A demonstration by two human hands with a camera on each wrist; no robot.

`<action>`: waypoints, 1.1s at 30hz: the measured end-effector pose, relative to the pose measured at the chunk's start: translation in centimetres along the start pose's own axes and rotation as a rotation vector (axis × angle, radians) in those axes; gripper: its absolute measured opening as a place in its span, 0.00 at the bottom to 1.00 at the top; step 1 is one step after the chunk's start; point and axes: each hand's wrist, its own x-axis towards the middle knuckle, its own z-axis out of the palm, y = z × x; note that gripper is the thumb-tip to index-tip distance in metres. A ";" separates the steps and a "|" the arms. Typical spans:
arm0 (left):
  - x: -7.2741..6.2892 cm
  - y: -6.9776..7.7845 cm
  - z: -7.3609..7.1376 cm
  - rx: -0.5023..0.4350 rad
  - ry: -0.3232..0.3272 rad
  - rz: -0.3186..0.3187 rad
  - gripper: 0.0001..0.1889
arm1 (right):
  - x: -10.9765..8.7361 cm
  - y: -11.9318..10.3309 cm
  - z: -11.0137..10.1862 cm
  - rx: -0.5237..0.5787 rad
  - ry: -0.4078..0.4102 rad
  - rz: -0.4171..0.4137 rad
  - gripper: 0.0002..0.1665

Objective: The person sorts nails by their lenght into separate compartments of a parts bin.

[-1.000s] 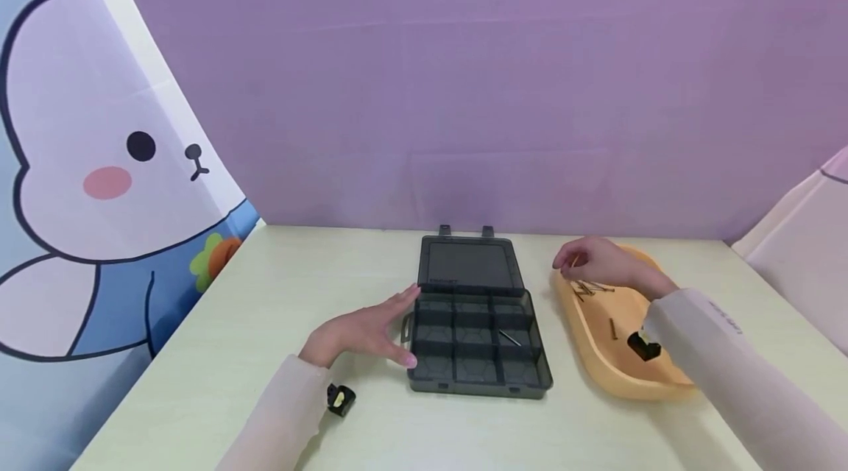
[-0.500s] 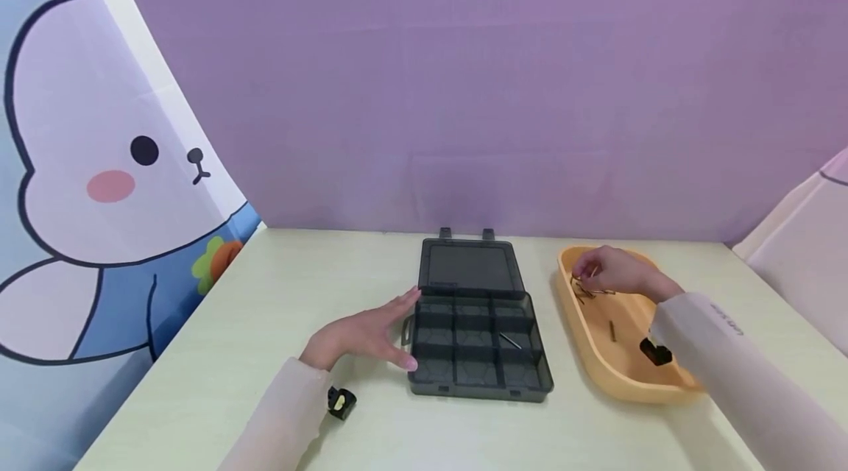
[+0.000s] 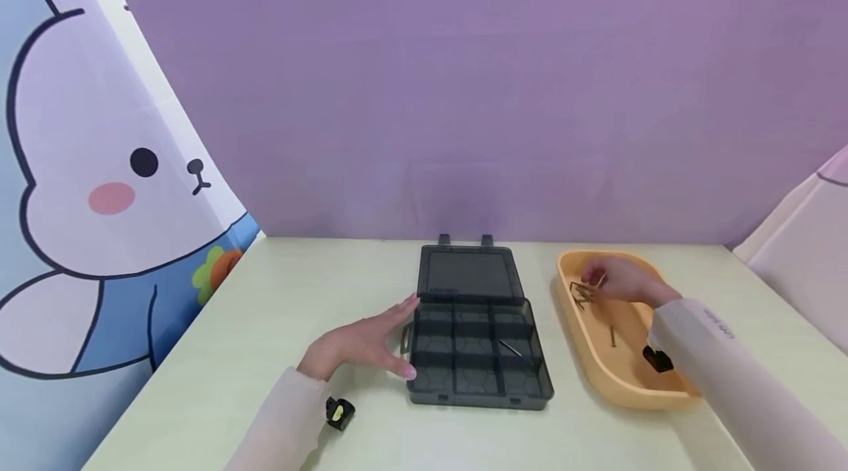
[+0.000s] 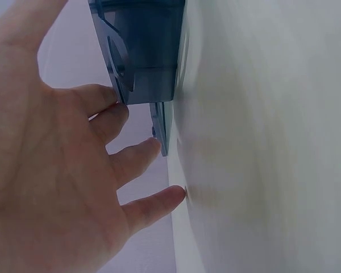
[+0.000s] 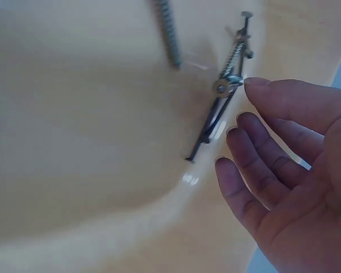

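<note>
My right hand [image 3: 616, 281] reaches into the orange tray [image 3: 599, 372], fingers bent, over a small pile of slim metal screws [image 3: 580, 296]. In the right wrist view, the thumb tip lies right at the pile [image 5: 223, 85], the other fingers curving below; I cannot tell whether a screw is pinched. A separate threaded screw [image 5: 168, 34] lies apart from the pile. My left hand [image 3: 361, 342] has its fingers spread along the left side of the dark translucent compartment box [image 3: 480, 399]. In the left wrist view, some fingertips meet the box wall [image 4: 142, 68]. One screw [image 3: 510, 348] lies in a right-hand compartment.
The box's lid [image 3: 470, 271] lies folded back behind it, with two latches at the far edge. A pale table [image 3: 318, 272] carries box and tray. Purple cloth [image 3: 464, 88] hangs behind, and a cartoon-print cloth [image 3: 79, 125] at the left.
My right hand has moved from over the tray's far left rim down into the tray, slightly right and nearer, to the screw pile. The left hand stays at the box; the head view has tilted slightly.
</note>
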 end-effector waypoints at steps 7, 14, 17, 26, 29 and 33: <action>-0.6 -0.2 0.1 0.041 0.019 -0.010 0.60 | -0.1 0.3 1.3 0.003 -0.010 0.047 0.18; -1.3 -0.1 -0.3 0.059 0.033 0.003 0.59 | 0.4 -0.1 1.8 0.015 0.004 0.043 0.19; -1.5 -0.1 -0.3 0.054 0.037 0.007 0.58 | 0.6 -0.1 1.8 -0.002 0.002 0.058 0.18; -1.4 -0.3 -0.4 0.046 0.038 -0.005 0.59 | 1.1 -0.3 2.1 0.010 -0.039 0.062 0.14; -1.3 -0.3 -0.4 0.041 0.032 0.000 0.59 | 1.2 -0.3 2.3 0.020 -0.034 0.061 0.12; -1.0 -0.3 -0.4 0.042 0.027 0.013 0.59 | 1.4 -0.2 2.4 0.040 -0.037 0.080 0.10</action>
